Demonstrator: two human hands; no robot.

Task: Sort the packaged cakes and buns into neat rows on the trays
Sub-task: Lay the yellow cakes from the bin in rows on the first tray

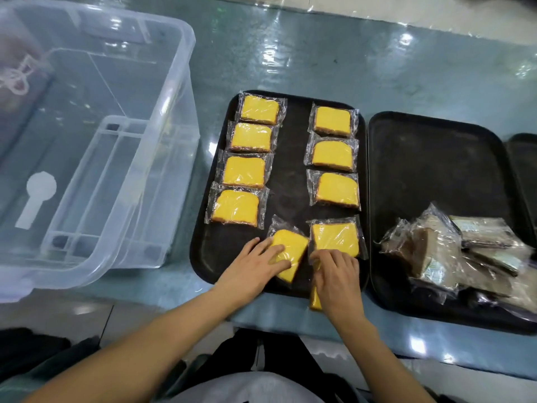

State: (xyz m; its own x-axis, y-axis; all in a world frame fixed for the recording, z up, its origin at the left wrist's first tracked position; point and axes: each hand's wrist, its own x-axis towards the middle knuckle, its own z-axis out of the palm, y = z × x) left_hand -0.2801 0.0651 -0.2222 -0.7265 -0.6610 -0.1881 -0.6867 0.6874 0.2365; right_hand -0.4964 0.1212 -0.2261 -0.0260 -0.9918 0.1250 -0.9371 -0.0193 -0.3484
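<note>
Mostly visible: black tray (209,257) is sitting on the glossy table (319,53), carrying wrapped yellow cake slices in two columns. Left column (247,158) is showing four packs, right column (334,155) is showing three, with a fourth pack (337,237) lying at its near end, slightly askew.

Left hand (252,266) is lying flat on a tilted cake pack (290,251) between the columns at the tray's near end, fingers straight and a little spread, pressing on the wrapper; the near part of that pack is sitting under the fingers. Right hand (337,277) is curling over another yellow pack (315,298), fingers bent and close together, apparently gripping it; most of this pack is hiding under the palm, only a yellow strip is poking out over the tray's near rim, so the exact grip is hard to tell.

Second black tray (436,158) is lying just beside the first on the right, holding a jumbled heap of brown packaged buns (453,257); the count is not readable, wrappers are overlapping and glaring, and the heap is running off the right edge. A third tray (526,170) is getting cut off at the right border.

Clear plastic bin (87,141) is standing left of the trays, its far corner cropped; contents behind its wall are blurred.
</note>
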